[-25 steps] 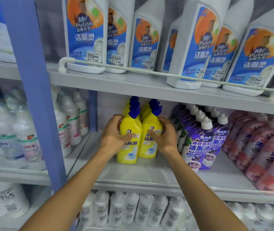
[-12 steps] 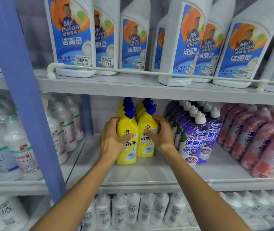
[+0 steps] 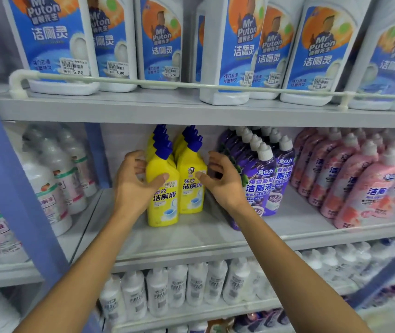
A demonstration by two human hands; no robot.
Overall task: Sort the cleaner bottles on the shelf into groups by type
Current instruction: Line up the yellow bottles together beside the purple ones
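Up front in the head view, two rows of yellow bottles with blue caps stood upright side by side on the middle shelf. The left hand gripped the front left yellow bottle, thumb across its label and fingers curled round its left side. The right hand was slack, fingers spread clear, only its thumb tip touching the front right yellow bottle. Purple bottles stood just beside that hand, with pink bottles further right. White Mr Puton bottles lined the shelf above.
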